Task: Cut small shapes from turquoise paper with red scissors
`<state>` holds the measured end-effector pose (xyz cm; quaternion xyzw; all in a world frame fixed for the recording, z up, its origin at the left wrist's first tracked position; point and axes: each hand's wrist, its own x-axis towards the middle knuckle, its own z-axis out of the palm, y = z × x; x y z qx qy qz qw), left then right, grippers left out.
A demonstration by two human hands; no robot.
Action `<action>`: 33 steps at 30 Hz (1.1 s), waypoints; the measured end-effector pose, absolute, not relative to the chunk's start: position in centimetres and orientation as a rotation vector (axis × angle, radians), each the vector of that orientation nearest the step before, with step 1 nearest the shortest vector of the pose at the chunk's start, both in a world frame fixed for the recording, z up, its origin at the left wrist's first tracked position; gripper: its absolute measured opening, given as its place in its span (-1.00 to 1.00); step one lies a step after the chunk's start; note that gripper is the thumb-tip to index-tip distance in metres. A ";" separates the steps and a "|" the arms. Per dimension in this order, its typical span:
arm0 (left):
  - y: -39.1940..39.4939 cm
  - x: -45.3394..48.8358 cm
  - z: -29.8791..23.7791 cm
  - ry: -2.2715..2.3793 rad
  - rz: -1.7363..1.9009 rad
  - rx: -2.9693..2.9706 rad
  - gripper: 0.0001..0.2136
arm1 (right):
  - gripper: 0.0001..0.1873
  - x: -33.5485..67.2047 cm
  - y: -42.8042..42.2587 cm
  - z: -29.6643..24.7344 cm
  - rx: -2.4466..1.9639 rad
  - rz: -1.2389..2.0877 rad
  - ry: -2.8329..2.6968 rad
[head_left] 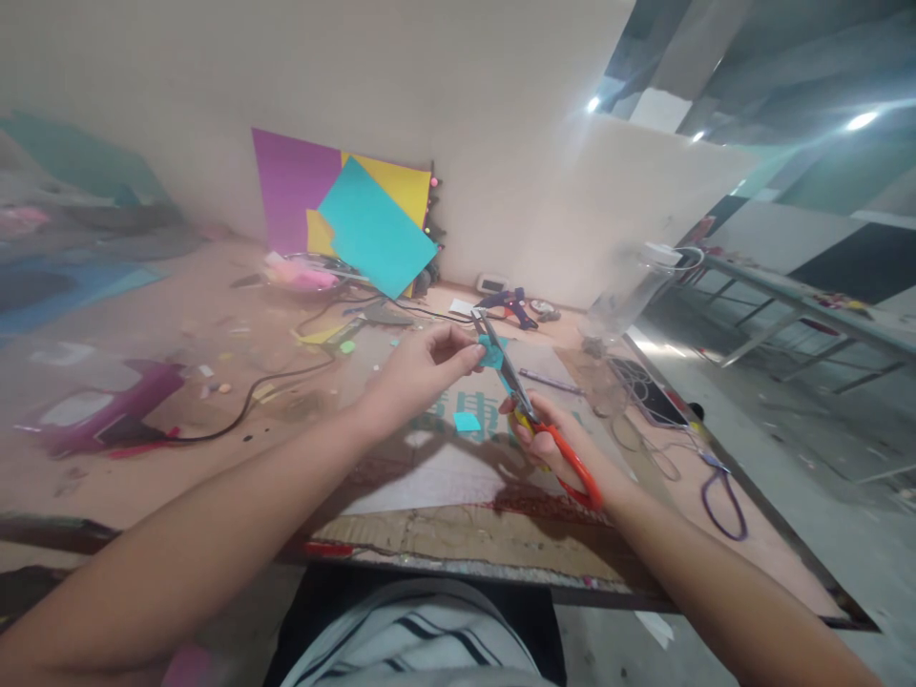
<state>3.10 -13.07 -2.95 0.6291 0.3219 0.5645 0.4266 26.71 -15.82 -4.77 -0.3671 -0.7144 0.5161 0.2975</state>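
Observation:
My left hand (445, 358) pinches a small teal piece of craft sheet (492, 351) between thumb and fingers, above the middle of the table. In my right hand (548, 429) is a pair of scissors (572, 468) with orange-red and yellow handles. Its blades point away from me and lie across the teal piece, slightly apart at the tips. Below the hands, a small teal scrap (467, 422) lies on a whitish printed sheet (407, 477), which rests on cardboard (458, 539).
Purple (297, 191), yellow (390, 176) and teal sheets (376, 229) lean on the back panel. A purple hot glue gun (114, 410) with a black cord lies left. At right are a clear bottle (636, 286), a phone (648, 391), loose cords and a purple loop (724, 506).

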 end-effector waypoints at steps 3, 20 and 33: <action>-13.0 3.0 -3.1 0.826 1.398 1.606 -0.74 | -0.16 26.8 -15.8 -4.9 -0.975 1.369 -1.896; -13.1 2.7 -2.5 0.893 1.446 1.675 -0.74 | -0.24 26.7 -15.7 -4.5 -1.027 1.358 -1.902; -13.4 2.3 -2.1 0.963 1.428 1.711 -0.75 | -0.47 26.5 -16.1 -4.1 -1.067 1.332 -1.919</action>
